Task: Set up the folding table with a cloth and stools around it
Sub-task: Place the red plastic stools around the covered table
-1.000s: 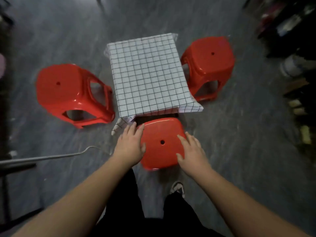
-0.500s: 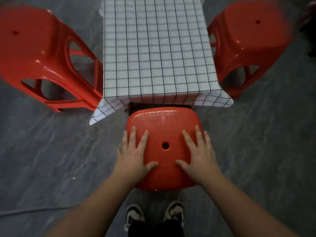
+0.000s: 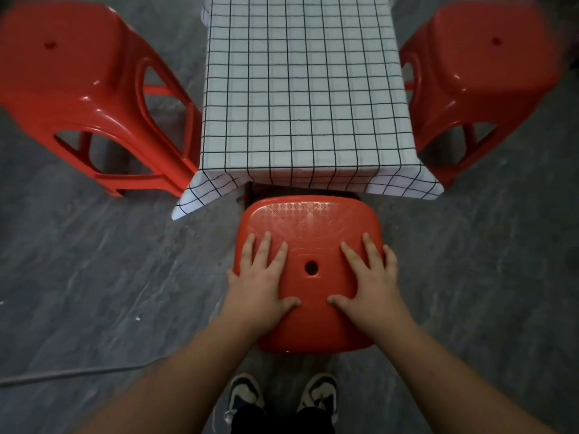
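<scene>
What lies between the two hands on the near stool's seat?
In the head view, only bare red seat with its round hole lies between the left hand and right hand.

I noted a grey floor (image 3: 94,277) with pale, marble-like streaking running diagonally across it. The surface appeared smooth and dull — lighting was dim and even, with the frame corners falling to shadow. A thin grey cord (image 3: 72,373) lay on the floor at lower left, running in from the left edge. I recorded small white specks (image 3: 137,318) beside it — nature indeterminate.
</scene>
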Demonstrator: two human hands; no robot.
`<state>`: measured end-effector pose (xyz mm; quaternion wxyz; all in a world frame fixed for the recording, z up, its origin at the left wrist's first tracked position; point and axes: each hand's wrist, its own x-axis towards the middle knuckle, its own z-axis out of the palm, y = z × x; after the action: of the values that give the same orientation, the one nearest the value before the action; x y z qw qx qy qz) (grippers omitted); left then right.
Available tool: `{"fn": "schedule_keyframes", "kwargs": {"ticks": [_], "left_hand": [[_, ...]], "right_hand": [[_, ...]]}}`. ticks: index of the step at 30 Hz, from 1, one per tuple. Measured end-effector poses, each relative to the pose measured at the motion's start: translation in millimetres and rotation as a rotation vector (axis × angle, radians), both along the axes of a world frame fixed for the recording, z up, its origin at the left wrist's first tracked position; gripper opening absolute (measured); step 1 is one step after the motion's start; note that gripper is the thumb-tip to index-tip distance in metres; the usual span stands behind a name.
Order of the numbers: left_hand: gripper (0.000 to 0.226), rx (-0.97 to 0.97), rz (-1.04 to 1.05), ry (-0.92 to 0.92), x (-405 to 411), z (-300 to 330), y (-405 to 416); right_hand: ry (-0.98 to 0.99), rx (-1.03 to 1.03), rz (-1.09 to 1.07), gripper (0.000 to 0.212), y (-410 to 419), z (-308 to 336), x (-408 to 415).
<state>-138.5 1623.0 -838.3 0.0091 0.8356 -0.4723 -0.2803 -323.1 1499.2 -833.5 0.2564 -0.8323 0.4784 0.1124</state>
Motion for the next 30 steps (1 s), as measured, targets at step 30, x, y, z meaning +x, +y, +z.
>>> {"fn": "schedule_keyframes", "kwargs": {"ticks": [30], "left_hand": [[0.108,-0.018,0.021,-0.036,-128,13,134]], "right_hand": [[-0.035,-0.057,0.025,0.102,131,12,-125]]}}
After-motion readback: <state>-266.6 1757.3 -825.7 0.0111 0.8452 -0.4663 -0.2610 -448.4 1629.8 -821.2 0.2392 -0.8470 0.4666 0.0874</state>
